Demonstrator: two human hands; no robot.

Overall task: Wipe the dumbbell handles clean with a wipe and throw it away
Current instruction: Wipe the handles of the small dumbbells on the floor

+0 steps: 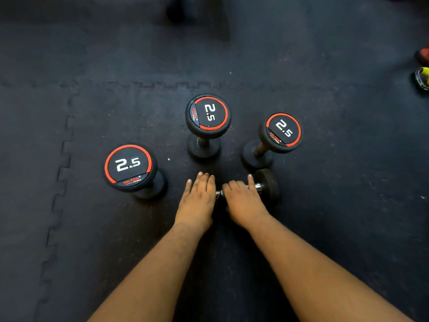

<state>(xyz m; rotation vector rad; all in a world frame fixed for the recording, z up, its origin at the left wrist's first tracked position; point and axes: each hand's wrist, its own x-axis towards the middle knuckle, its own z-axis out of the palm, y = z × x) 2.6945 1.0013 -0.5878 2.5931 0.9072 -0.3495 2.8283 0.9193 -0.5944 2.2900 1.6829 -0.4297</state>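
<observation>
A black dumbbell (pixel 267 184) lies on its side on the floor mat right in front of me. Its chrome handle (pixel 258 186) shows between my hands and beside its right head. My right hand (pixel 243 201) is curled over the handle from above. My left hand (pixel 197 201) lies over the dumbbell's left head, fingers together, and hides it. Three more dumbbells marked 2.5 stand on end: one at the left (pixel 128 166), one in the middle (pixel 207 116), one at the right (pixel 282 132). No wipe is in view.
The floor is dark rubber matting with a jigsaw seam (pixel 67 140) down the left. A yellow and black object (pixel 422 77) and a red one (pixel 424 54) lie at the right edge. A dark object (pixel 174 8) sits at the top.
</observation>
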